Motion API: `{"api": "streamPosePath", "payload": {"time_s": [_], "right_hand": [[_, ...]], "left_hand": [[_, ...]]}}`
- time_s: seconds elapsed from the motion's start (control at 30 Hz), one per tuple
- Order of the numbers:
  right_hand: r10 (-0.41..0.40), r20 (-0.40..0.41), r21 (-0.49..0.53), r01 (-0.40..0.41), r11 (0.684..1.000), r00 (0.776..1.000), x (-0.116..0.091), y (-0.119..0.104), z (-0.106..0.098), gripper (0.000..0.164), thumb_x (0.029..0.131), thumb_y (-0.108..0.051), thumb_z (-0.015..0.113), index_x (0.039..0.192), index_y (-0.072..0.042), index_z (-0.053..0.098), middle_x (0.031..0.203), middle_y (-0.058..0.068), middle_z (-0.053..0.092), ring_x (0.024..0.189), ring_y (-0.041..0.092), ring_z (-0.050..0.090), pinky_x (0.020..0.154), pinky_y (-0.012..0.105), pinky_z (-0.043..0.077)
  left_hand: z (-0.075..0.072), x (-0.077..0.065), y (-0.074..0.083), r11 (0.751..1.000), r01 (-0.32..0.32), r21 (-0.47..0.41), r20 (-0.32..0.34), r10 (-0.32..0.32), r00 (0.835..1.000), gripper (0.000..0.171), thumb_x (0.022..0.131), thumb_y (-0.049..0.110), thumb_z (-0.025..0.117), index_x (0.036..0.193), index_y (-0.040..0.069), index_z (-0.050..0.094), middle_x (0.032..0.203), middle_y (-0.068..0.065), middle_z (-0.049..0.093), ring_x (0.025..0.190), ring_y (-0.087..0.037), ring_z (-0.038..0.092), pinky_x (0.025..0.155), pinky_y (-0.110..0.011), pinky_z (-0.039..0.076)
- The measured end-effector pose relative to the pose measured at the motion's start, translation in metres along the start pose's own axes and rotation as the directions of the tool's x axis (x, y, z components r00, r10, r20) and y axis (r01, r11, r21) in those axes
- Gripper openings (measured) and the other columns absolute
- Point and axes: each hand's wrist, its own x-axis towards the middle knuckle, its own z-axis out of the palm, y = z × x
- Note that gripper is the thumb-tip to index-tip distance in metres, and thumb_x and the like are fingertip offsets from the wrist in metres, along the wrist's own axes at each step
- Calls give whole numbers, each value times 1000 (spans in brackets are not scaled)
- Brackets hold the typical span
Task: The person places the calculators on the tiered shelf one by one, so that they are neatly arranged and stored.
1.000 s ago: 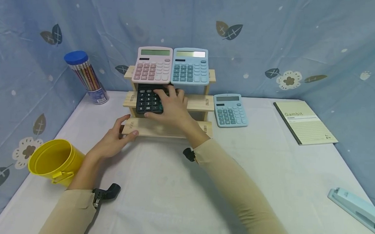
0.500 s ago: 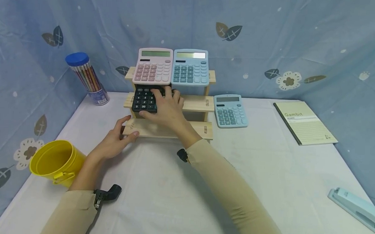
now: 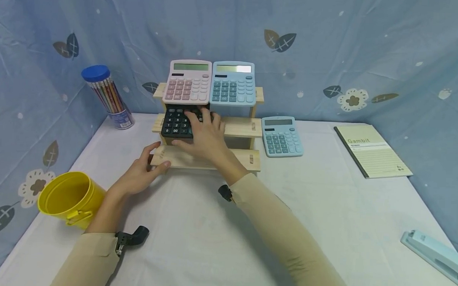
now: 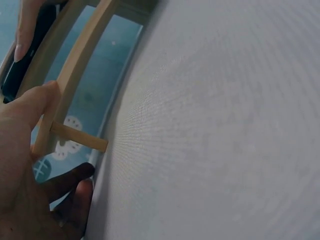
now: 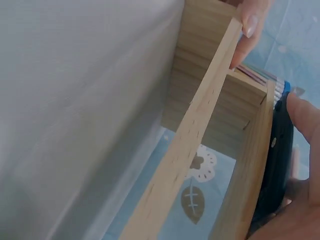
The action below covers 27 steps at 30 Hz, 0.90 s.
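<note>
A black calculator [image 3: 175, 122] leans on the middle board of a three-tier wooden rack [image 3: 236, 158]. Over its right side lies my right hand [image 3: 208, 140], which grips it with fingers on the keys and thumb at the lower edge; the hand hides part of it. My left hand [image 3: 138, 171] holds the left end of the rack's lowest board, thumb on the front edge and fingers round the side. In the left wrist view the thumb [image 4: 37, 100] presses on the wood. A pink calculator [image 3: 188, 82] and a blue calculator [image 3: 233, 84] stand side by side on the top board.
Another blue calculator [image 3: 282, 136] lies right of the rack. Farther right are a notebook [image 3: 372, 150] and a light blue stapler [image 3: 435, 255]. A yellow bucket [image 3: 71, 198] stands beside my left forearm, and a pencil tub [image 3: 109, 96] with a blue lid stands behind.
Over the first half second my right hand slid the black calculator slightly left along the middle board. Since then the thumb has dropped a little lower. My left hand has kept its hold.
</note>
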Motion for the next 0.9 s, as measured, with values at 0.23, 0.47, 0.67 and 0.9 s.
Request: {"api": "streamPosePath", "payload": {"time_s": [0.23,0.47,0.67,0.9], "right_hand": [[-84,73,25,82,996,994,-30,17,-13,89,91,-61,69,162,-23,31,169,14,16,152,41,16,122,57,19],[-74,69,39,72,997,995,-49,47,-29,82,93,-52,70,160,-23,32,164,12,27,151,40,17,120,60,18],[-59,57,48,57,997,997,-61,76,-43,78,94,-48,70,158,-22,36,161,14,30,149,43,18,116,65,20],[-76,10,50,75,996,997,-73,112,-55,76,95,-45,72,157,-20,37,163,19,26,147,49,16,112,70,17]], "left_hand": [[-1,1,-4,1000,16,14,2,-16,1000,88,104,56,51,166,22,-2,152,-34,42,129,-47,54,107,-66,39],[-1,5,-2,999,38,27,15,-38,999,90,102,59,51,166,24,-2,152,-34,42,130,-47,50,107,-66,37],[-1,7,-3,999,47,13,24,-48,999,91,102,60,52,165,25,-2,151,-34,41,132,-46,46,107,-67,35],[-1,8,-3,999,36,-2,20,-36,999,90,102,58,53,165,25,-1,151,-35,41,133,-46,45,108,-68,33]]}}
